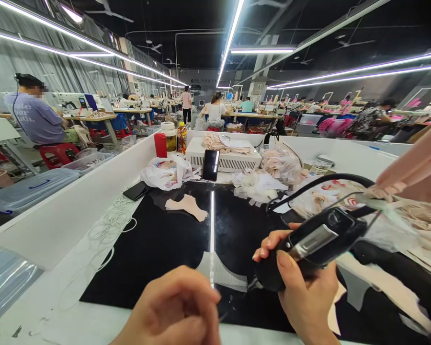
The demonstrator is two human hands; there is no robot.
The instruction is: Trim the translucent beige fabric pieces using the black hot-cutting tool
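Observation:
My right hand (303,292) is wrapped round a black corded hand tool (312,244) with a silver plate on its side; the tool's tip points down at the glossy black work surface (158,249). Its black cable (319,181) arcs up and to the right. My left hand (172,311) is at the bottom centre, fingers curled and pinched together close to the tool's tip; what it holds, if anything, I cannot make out. A beige fabric piece (187,206) lies farther out on the black surface.
A white box (223,160) with a phone (210,165) leaning on it stands at the back, beside a red cup (160,144) and bottles. Piles of beige fabric (280,165) lie at the right. White elastic loops (109,225) lie left. Other workers sit at far tables.

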